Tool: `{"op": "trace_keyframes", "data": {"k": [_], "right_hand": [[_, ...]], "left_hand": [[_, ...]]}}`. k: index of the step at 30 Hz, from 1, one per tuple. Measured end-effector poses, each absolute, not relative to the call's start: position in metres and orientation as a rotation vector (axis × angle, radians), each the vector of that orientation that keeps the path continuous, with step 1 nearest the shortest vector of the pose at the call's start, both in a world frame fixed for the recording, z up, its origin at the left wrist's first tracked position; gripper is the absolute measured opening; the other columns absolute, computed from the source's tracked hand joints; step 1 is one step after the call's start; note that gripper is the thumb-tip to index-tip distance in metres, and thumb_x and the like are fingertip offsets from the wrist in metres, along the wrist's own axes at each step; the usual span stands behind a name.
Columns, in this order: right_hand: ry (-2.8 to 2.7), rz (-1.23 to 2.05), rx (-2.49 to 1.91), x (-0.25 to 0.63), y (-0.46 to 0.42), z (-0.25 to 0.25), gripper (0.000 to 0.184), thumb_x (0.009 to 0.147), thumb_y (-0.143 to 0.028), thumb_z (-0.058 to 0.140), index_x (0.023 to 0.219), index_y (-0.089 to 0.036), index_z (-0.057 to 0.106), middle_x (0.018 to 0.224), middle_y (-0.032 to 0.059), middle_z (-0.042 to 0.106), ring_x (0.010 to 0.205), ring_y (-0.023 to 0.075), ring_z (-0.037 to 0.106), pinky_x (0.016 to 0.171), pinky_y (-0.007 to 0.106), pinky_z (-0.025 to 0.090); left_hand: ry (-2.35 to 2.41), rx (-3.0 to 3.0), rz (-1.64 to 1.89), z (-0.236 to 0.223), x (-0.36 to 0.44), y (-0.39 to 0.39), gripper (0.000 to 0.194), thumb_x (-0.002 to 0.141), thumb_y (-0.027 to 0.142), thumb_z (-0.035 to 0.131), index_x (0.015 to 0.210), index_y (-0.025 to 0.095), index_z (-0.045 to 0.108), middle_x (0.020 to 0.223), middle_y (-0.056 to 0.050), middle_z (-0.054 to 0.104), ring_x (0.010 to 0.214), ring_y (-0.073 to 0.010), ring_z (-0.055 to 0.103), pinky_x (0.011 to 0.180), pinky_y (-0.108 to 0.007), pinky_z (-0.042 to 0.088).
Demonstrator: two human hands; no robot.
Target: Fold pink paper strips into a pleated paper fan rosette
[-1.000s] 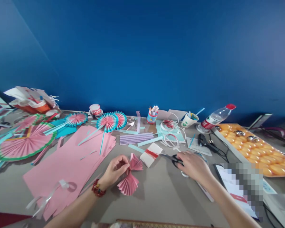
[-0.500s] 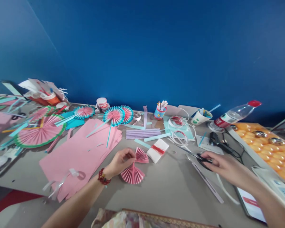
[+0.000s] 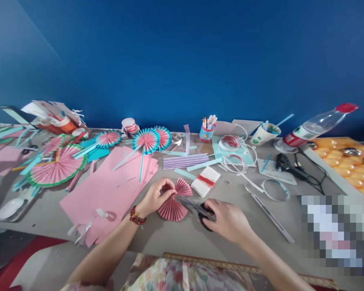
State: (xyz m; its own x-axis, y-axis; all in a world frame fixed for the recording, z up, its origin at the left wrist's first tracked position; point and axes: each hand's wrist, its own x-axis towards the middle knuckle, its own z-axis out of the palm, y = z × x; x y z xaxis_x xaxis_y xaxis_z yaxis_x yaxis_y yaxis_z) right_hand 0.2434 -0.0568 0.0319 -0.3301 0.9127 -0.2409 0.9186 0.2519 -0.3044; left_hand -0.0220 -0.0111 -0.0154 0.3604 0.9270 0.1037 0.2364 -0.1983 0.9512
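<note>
A pleated pink paper fan [image 3: 172, 209], pinched at its middle and spread to both sides, is held by my left hand [image 3: 158, 197], whose thumb and fingertips close on its centre. Black-handled scissors [image 3: 206, 214] are gripped in my right hand [image 3: 227, 218], with fingers through the loops. Their blades point left and reach the fan's centre, close to my left fingertips. Whether the blades touch the paper I cannot tell. Just behind the fan lies a white card wound with red thread [image 3: 206, 182].
Pink paper sheets [image 3: 109, 182] lie to the left, near finished fans [image 3: 57, 165]. Folded purple paper [image 3: 185, 161] sits at the back middle. On the right are a slim craft knife [image 3: 273, 218], a black glue gun [image 3: 291, 166] with cable and a plastic bottle [image 3: 314, 127].
My right hand has brought the scissors leftward from beside the craft knife to the fan's centre. My left hand keeps its pinch on the fan. The view has shifted slightly.
</note>
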Motion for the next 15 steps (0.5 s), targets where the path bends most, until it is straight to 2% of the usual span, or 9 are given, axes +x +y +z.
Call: {"op": "trace_keyframes", "data": {"k": [9, 15], "right_hand": [[2.467, -0.6, 1.766, 0.241, -0.058, 0.029, 0.023, 0.08, -0.037, 0.059, 0.097, -0.023, 0.062, 0.089, 0.0012, 0.072, 0.079, 0.0209, 0.067, 0.061, 0.026, 0.034], [2.461, -0.571, 1.765, 0.23, -0.053, 0.025, 0.024, 0.081, -0.04, 0.058, 0.096, -0.022, 0.062, 0.089, 0.0027, 0.072, 0.078, 0.022, 0.067, 0.059, 0.027, 0.033]], "left_hand": [[0.949, 1.356, 1.0, -0.02, -0.018, -0.01, 0.013, 0.093, 0.028, 0.055, 0.089, 0.019, 0.048, 0.092, -0.002, 0.056, 0.088, -0.0198, 0.071, 0.073, -0.029, 0.054], [0.962, 1.367, 0.975, -0.017, -0.018, -0.013, 0.013, 0.095, 0.028, 0.053, 0.09, 0.02, 0.044, 0.095, -0.001, 0.054, 0.086, -0.0186, 0.071, 0.07, -0.027, 0.053]]}}
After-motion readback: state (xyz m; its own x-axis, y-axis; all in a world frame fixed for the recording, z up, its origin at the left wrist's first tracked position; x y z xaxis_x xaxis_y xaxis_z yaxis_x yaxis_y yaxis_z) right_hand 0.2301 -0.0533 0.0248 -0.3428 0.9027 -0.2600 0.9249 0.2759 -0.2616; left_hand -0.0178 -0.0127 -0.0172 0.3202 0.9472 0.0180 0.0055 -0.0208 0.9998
